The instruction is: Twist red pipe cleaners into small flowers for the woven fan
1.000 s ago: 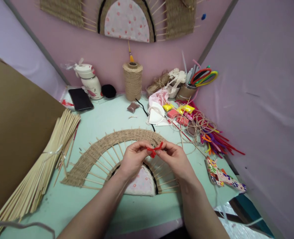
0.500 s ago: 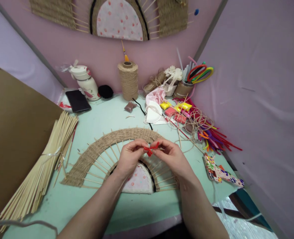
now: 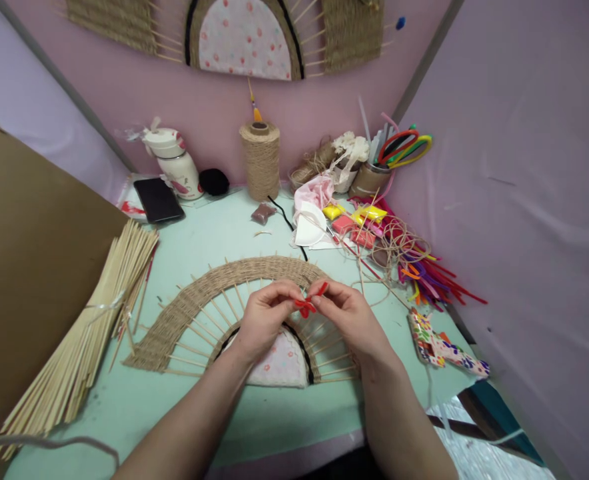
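Observation:
Pinched between my two hands is a red pipe cleaner (image 3: 305,307), bent into small petal-like loops with a short end sticking up to the right. My left hand (image 3: 269,313) grips its left side with thumb and index finger. On the other side, the fingertips of my right hand (image 3: 342,308) are closed on it. Below both hands lies a woven half-round fan (image 3: 194,313) of twine on thin sticks, with a spotted fabric half-circle (image 3: 279,363) edged in black at its centre. My hands and forearms cover part of the fan.
A bundle of flat sticks (image 3: 82,333) lies left beside a cardboard panel (image 3: 29,267). Behind stand a twine spool (image 3: 260,160), a bottle (image 3: 177,167) and a phone (image 3: 158,200). Coloured pipe cleaners (image 3: 434,273) and a flower-patterned glue gun (image 3: 439,343) lie right. Another woven fan (image 3: 244,40) hangs on the wall.
The red pipe cleaner has turned slightly in my fingers, and its free end now points up more steeply. Both hands have shifted a little to the right in view.

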### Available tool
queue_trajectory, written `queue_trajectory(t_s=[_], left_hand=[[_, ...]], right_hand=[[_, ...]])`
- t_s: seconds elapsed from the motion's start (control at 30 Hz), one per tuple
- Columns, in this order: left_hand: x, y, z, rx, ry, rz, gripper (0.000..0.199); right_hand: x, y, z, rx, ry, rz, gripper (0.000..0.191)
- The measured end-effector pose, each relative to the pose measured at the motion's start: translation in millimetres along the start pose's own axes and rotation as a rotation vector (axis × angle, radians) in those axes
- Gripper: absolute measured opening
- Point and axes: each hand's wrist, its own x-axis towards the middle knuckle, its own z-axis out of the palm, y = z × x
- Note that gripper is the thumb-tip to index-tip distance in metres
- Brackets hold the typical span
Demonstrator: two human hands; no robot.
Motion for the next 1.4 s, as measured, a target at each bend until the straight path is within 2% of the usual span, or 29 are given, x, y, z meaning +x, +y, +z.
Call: queue_trajectory(t_s=[0.1, 0.27, 0.4, 0.53, 0.77, 0.93, 1.1, 1.2, 1.3, 1.4], left_hand=[[-1, -1, 2.3, -0.219, -0.019, -0.158, 0.019], [-4, 1, 1.1, -0.476, -0.094, -0.453, 0.025], [-4, 3, -2.5, -0.535, -0.139, -0.537, 0.024], [-3, 6, -4.1, -0.523, -0.091, -0.496, 0.023], [-2, 8, -6.5, -0.539, -0.143, -0.492, 0.023], [-2, 8, -8.0, -0.469, -0.095, -0.432, 0.02], [0, 8, -5.9, -0.372, -0.048, -0.323, 0.023], [1, 8, -4.7, -0.259, -0.036, -0.191, 0.019], [0, 8, -4.6, -0.113, -0.053, -0.051, 0.012], [0, 7, -5.2, -0.066, -0.099, -0.008, 0.009]], right_hand=[[-1, -3, 0, 0.028, -0.041, -0.006, 0.014], [-4, -7, 1, -0.084, -0.035, -0.181, 0.009], [-4, -6, 3, -0.231, -0.01, -0.306, 0.007], [-3, -4, 4, -0.325, 0.059, -0.339, 0.006], [-2, 1, 3, -0.438, 0.079, -0.431, 0.011], [-3, -1, 4, -0.415, 0.067, -0.395, 0.011], [-2, 1, 6, -0.34, 0.07, -0.357, 0.018], [-2, 4, 7, -0.272, 0.085, -0.293, 0.014], [-2, 5, 7, -0.223, 0.089, -0.244, 0.009], [-2, 2, 8, -0.21, 0.097, -0.255, 0.003]])
